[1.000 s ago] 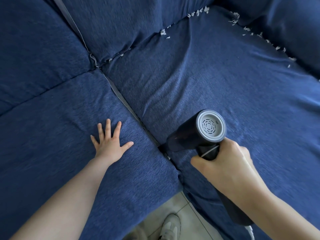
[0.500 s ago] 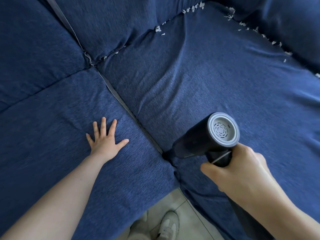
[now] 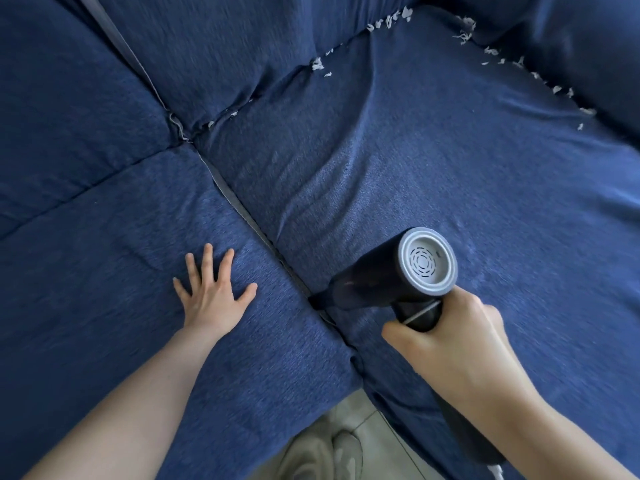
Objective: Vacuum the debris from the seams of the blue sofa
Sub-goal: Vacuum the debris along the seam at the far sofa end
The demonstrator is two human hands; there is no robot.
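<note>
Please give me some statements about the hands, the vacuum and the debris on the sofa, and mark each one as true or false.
1. The left hand lies flat on a seat cushion with its fingers spread. True.
2. The right hand holds nothing. False: its grip is around the handle of the vacuum.
3. The front of the vacuum is at the seam between the two seat cushions. True.
4. The white debris lies under the left hand. False: it lies far from both hands, along the seams at the back and at the right.
5. A shoe shows on the floor below the sofa. True.
</note>
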